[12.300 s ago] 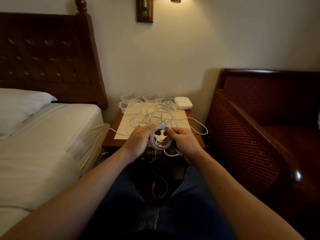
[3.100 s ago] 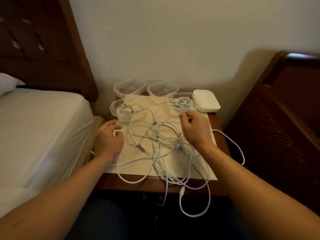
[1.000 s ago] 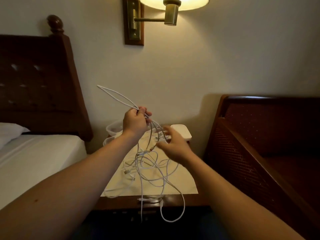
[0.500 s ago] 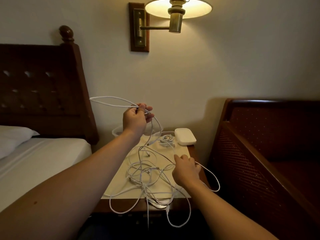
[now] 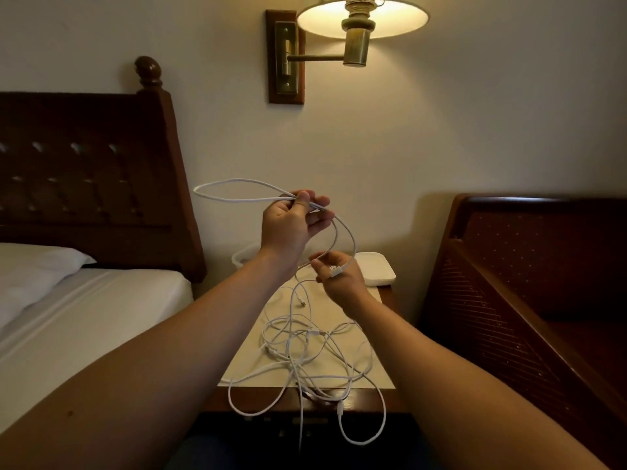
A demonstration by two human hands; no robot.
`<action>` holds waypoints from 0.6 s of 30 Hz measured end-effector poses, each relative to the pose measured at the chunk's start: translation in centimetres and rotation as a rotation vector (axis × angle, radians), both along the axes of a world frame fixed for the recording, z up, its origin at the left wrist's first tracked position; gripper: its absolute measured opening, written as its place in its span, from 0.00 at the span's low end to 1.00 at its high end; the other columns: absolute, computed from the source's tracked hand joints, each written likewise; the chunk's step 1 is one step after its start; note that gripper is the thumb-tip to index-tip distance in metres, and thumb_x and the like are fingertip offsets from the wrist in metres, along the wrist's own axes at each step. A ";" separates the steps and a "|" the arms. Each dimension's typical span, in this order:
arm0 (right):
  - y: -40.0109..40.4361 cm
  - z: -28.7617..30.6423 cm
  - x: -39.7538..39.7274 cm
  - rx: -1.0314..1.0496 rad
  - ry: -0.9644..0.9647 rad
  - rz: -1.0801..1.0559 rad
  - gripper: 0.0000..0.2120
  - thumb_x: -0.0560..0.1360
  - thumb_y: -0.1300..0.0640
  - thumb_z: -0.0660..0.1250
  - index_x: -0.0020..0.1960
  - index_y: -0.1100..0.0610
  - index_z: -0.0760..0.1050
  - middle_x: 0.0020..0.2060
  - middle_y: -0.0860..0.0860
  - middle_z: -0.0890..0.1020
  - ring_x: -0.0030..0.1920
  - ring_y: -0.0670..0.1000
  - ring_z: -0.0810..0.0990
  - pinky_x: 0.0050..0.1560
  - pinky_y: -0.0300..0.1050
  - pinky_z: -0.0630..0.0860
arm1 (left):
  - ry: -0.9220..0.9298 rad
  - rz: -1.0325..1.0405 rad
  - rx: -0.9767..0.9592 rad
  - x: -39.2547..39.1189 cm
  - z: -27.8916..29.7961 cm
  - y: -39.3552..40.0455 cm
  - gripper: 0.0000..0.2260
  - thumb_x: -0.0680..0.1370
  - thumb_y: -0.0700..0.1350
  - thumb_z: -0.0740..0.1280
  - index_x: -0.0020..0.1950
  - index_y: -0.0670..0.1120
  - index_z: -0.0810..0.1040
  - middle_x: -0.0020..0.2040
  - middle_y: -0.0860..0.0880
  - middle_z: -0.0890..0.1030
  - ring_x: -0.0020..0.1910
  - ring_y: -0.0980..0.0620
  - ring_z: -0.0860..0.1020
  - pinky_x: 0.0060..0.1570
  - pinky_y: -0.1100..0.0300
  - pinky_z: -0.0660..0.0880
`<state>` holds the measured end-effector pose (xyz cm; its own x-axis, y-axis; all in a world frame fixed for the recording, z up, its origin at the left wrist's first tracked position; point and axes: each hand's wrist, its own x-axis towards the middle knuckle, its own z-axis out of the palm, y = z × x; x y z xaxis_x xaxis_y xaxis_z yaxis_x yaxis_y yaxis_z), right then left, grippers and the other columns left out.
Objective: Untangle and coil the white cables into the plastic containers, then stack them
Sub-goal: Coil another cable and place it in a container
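My left hand (image 5: 294, 221) is raised above the nightstand and pinches a white cable (image 5: 237, 189) whose loop sticks out to the left. That cable curves down to my right hand (image 5: 341, 278), which grips its plug end lower and to the right. A tangle of white cables (image 5: 307, 351) lies on the cream mat (image 5: 380, 379), with loops hanging over the front edge. A clear plastic container (image 5: 242, 257) shows partly behind my left wrist; the other containers are hidden by my hands. A white lid (image 5: 378, 271) lies at the back right.
The wooden nightstand (image 5: 390, 400) stands between a bed (image 5: 84, 310) with a dark headboard on the left and a dark wooden chair (image 5: 529, 286) on the right. A lit wall lamp (image 5: 356, 25) hangs above.
My right hand has risen from the mat holding the cable's plug end, close under my left hand. The left hand stays raised with the loop. The tangle has settled lower on the mat.
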<state>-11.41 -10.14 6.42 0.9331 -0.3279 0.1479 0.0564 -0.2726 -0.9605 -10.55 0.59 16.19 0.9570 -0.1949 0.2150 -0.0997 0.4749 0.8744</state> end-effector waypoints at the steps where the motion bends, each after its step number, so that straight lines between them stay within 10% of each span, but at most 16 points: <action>1: 0.0 0.6 -0.1 0.072 -0.025 0.025 0.05 0.82 0.61 0.65 0.54 0.58 0.80 0.44 0.51 0.83 0.43 0.50 0.80 0.44 0.42 0.79 | -0.002 0.021 -0.001 0.1 -0.1 0.5 0.09 0.86 0.41 0.57 0.52 0.42 0.75 0.45 0.45 0.85 0.42 0.47 0.84 0.50 0.51 0.83; 12: -1.2 7.8 -1.5 0.222 -0.524 -0.081 0.08 0.83 0.64 0.60 0.54 0.56 0.77 0.47 0.59 0.83 0.48 0.60 0.85 0.52 0.52 0.84 | 0.080 0.203 0.048 0.5 -2.1 2.2 0.09 0.86 0.44 0.56 0.54 0.45 0.75 0.49 0.44 0.85 0.44 0.47 0.82 0.53 0.50 0.79; 18: -2.2 8.5 -0.8 -0.352 -0.356 -0.131 0.09 0.81 0.63 0.63 0.54 0.54 0.82 0.45 0.51 0.85 0.49 0.53 0.84 0.56 0.57 0.80 | 0.142 0.204 0.156 0.0 -3.5 1.5 0.09 0.87 0.45 0.56 0.56 0.45 0.75 0.53 0.46 0.84 0.48 0.47 0.83 0.50 0.51 0.81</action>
<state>-12.20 -12.32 14.97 0.7594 -0.3116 0.5711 0.3070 -0.6023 -0.7369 -10.57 2.11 12.65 0.9982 -0.0153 0.0588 -0.0510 0.3161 0.9473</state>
